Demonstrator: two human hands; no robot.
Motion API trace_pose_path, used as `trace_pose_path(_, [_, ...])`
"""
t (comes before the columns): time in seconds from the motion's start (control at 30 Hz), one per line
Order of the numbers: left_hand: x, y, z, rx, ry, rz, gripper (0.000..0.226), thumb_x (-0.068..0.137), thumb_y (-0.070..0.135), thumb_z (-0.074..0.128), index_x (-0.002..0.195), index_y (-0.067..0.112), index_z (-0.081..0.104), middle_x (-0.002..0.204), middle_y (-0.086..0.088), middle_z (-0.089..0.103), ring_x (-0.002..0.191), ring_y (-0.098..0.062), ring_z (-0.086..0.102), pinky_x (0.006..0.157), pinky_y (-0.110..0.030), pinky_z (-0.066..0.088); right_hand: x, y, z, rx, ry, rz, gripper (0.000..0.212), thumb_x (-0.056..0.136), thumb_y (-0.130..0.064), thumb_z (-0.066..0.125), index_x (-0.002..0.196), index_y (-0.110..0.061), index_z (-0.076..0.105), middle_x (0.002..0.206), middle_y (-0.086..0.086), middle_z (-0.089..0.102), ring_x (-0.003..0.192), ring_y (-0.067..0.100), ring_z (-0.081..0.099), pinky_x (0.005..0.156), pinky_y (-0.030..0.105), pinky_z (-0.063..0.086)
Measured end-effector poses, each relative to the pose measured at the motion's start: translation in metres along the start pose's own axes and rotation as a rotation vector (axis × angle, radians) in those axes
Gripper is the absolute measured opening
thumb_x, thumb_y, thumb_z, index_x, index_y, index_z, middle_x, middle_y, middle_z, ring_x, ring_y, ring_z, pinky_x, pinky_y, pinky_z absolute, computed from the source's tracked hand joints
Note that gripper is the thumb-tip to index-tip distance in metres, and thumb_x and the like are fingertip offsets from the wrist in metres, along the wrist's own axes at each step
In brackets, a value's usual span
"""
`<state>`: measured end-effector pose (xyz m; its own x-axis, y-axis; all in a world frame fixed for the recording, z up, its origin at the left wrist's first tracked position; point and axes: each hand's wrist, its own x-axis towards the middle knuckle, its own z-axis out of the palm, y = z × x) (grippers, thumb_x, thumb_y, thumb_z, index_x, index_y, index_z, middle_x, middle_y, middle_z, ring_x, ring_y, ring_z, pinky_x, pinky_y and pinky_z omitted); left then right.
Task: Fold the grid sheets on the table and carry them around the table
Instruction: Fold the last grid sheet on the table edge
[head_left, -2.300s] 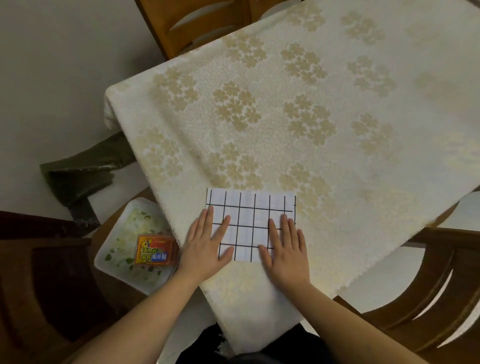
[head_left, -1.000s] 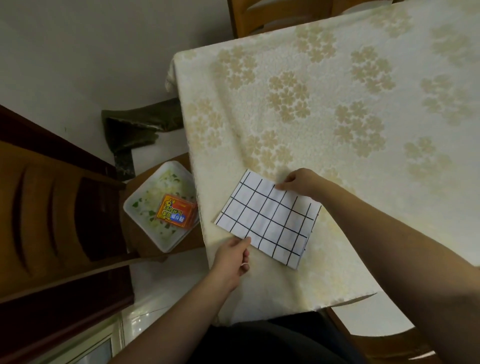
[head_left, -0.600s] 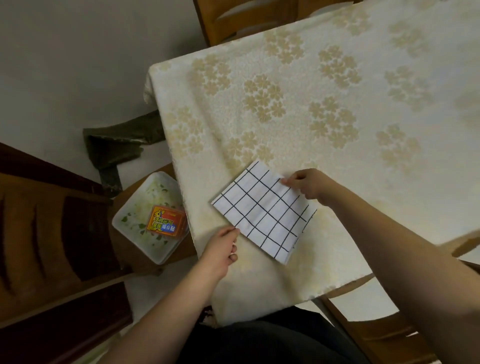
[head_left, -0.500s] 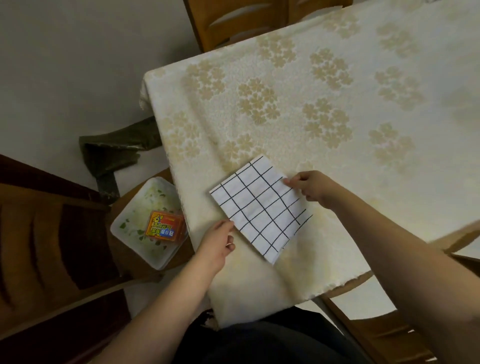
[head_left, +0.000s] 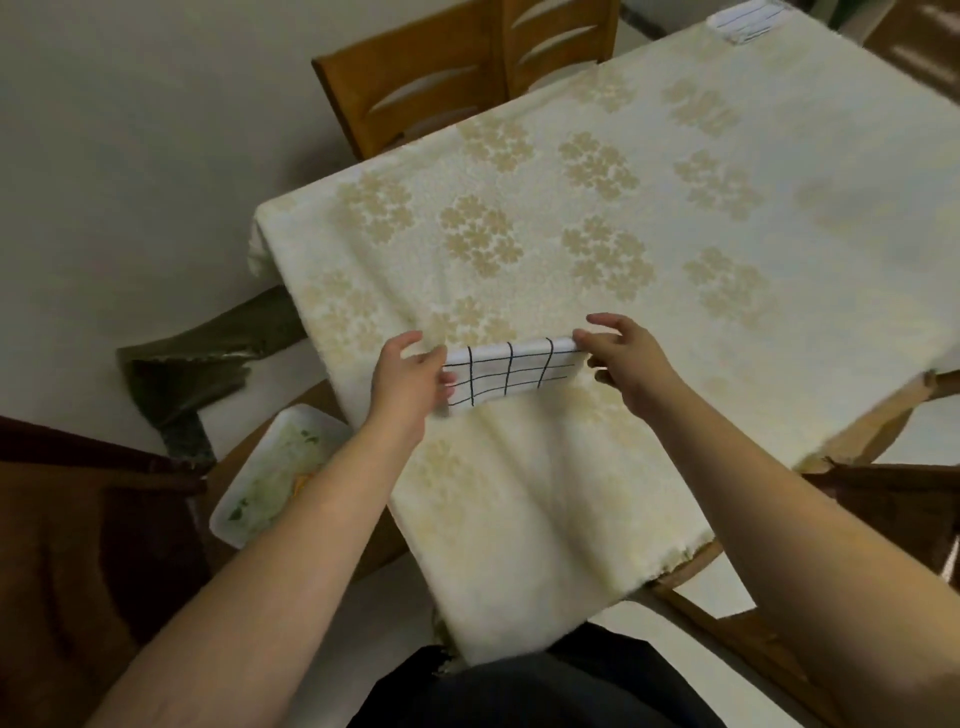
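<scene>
A white sheet with a black grid, folded, hangs lifted just above the near part of the table, its top edge level. My left hand pinches its left end and my right hand pinches its right end between thumb and fingers. A second folded sheet with stripes or grid lines lies at the table's far corner.
The table wears a cream flowered cloth that drapes over the near corner. A wooden chair stands at the far side. A white tray sits on a brown seat at my left. More chair frames stand at the right.
The sheet lay flat and turned on the table, held at two edges. Both hands now hold it by its ends, raised off the cloth. The camera view has shifted right.
</scene>
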<state>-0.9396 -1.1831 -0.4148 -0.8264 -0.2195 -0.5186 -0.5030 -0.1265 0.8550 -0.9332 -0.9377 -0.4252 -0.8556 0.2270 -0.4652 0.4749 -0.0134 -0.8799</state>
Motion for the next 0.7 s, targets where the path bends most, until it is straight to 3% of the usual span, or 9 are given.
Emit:
trace_pose_path(0.1, [0.001,0.003,-0.005,0.058,-0.041,0.134,0.027,0.094,0.011,0.06,0.119,0.018,0.051,0.089,-0.005,0.067,0.064,-0.012,0.065,0.06,-0.025,0.054,-0.013,0.002,0.002,0.03,0.016,-0.059,0.031,0.088,-0.017,0.07,0.117,-0.015,0.059,0.091,0.007,0.07,0.079,0.017,0.07,0.068,0.027,0.054])
trace_pose_path(0.2, [-0.001,-0.02,-0.016,0.125,-0.068,0.167,0.022,0.094,0.014,0.061,0.112,0.021,0.052,0.093,-0.004,0.068,0.07,-0.011,0.069,0.068,-0.028,0.054,-0.029,0.024,0.004,0.062,0.058,-0.048,0.03,0.086,-0.011,0.072,0.114,-0.009,0.06,0.088,0.015,0.068,0.078,0.019,0.072,0.075,0.031,0.059])
trace_pose_path(0.27, [-0.004,-0.049,-0.024,0.191,-0.083,0.126,0.02,0.092,0.015,0.064,0.106,0.025,0.054,0.1,-0.007,0.068,0.082,-0.018,0.069,0.072,-0.032,0.054,-0.041,0.052,0.006,0.006,0.092,0.0,0.025,0.084,-0.011,0.074,0.106,-0.011,0.062,0.083,0.014,0.07,0.076,0.021,0.07,0.08,0.038,0.057])
trace_pose_path(0.33, [-0.011,-0.081,-0.032,0.253,-0.077,0.049,0.02,0.089,0.014,0.067,0.095,0.03,0.056,0.104,-0.009,0.068,0.089,-0.024,0.069,0.077,-0.038,0.057,-0.053,0.086,0.008,-0.075,0.12,0.079,0.022,0.081,-0.013,0.077,0.1,-0.014,0.065,0.079,0.012,0.072,0.074,0.023,0.067,0.079,0.043,0.056])
trace_pose_path(0.4, [-0.017,-0.108,-0.038,0.296,-0.064,-0.014,0.022,0.087,0.013,0.068,0.092,0.031,0.055,0.103,-0.012,0.069,0.086,-0.027,0.07,0.079,-0.043,0.059,-0.065,0.114,0.012,-0.165,0.164,0.144,0.026,0.079,-0.016,0.079,0.102,-0.012,0.067,0.08,0.01,0.07,0.067,0.021,0.063,0.067,0.037,0.052])
trace_pose_path(0.47, [-0.022,-0.125,-0.041,0.287,-0.043,-0.065,0.025,0.087,0.007,0.068,0.098,0.026,0.055,0.104,-0.015,0.066,0.087,-0.029,0.068,0.076,-0.042,0.059,-0.077,0.134,0.015,-0.302,0.217,0.164,0.028,0.078,-0.022,0.079,0.102,-0.016,0.066,0.084,0.004,0.069,0.069,0.018,0.063,0.065,0.031,0.05])
trace_pose_path(0.57, [-0.025,-0.135,-0.043,0.257,-0.035,-0.105,0.035,0.087,-0.001,0.065,0.116,0.015,0.053,0.102,-0.01,0.059,0.092,-0.026,0.062,0.072,-0.037,0.058,-0.091,0.144,0.022,-0.376,0.251,0.15,0.027,0.08,-0.021,0.076,0.103,-0.023,0.063,0.09,-0.003,0.065,0.081,0.017,0.064,0.074,0.031,0.052])
trace_pose_path(0.7, [-0.022,-0.134,-0.042,0.305,-0.05,-0.098,0.036,0.087,0.001,0.066,0.12,0.012,0.053,0.096,-0.004,0.058,0.09,-0.024,0.063,0.074,-0.036,0.058,-0.1,0.147,0.028,-0.469,0.239,0.097,0.032,0.083,-0.019,0.071,0.113,-0.018,0.059,0.091,-0.006,0.062,0.083,0.015,0.062,0.067,0.026,0.045])
